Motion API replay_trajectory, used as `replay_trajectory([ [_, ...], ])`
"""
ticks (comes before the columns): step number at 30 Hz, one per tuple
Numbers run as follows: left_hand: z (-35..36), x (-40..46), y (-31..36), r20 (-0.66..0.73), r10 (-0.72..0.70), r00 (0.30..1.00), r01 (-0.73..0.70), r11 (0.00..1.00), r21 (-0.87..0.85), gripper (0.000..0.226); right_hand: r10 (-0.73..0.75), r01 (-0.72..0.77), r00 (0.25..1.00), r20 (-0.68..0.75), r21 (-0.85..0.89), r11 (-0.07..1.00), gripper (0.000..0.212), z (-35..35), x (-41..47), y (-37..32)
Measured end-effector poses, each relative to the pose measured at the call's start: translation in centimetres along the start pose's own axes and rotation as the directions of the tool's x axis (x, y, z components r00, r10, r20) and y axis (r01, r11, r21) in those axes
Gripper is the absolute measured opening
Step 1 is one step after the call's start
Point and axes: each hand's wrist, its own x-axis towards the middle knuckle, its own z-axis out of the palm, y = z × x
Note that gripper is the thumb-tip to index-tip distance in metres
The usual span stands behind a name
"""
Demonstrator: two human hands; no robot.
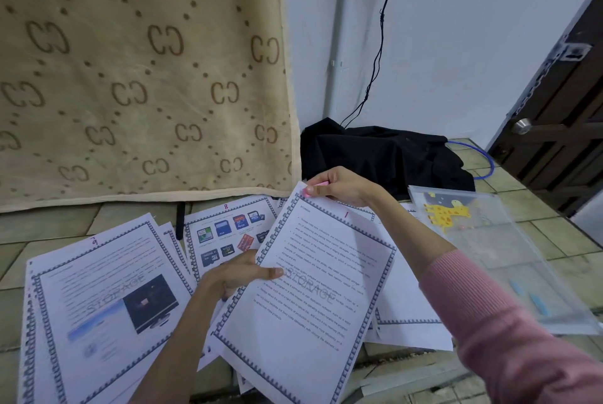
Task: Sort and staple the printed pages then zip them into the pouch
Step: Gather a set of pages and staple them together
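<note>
Printed pages with blue borders lie spread over the tiled floor. A stack headed by the page marked 1 (313, 283) is lifted at the middle. My left hand (235, 274) grips its left edge. My right hand (339, 186) holds a small pink stapler (318, 184) at the stack's top left corner, fingers closed on it. A page marked 9 (98, 305) lies at the left; one marked 8 (228, 234) shows memory cards. The clear zip pouch (509, 260) with a yellow giraffe lies at the right.
A beige patterned blanket (140, 83) hangs at the back left. A black cloth bundle (385, 155) sits against the white wall, with black cables above it. A dark wooden door (561, 129) stands at the right. A black pen (180, 219) lies behind the pages.
</note>
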Motion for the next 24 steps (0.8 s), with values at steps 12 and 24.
replay_trajectory([
  [12, 0.2, -0.2, 0.5, 0.027, 0.021, 0.999, -0.021, 1.000, -0.013, 0.088, -0.019, 0.018, 0.998, -0.054, -0.025, 1.000, 0.017, 0.3, 0.3, -0.2],
  [24, 2.1, 2.8, 8.3, -0.526, 0.226, 0.820, -0.299, 0.952, -0.057, 0.038, -0.039, 0.029, 0.994, -0.105, -0.098, 0.995, 0.026, 1.8, 0.8, 0.7],
])
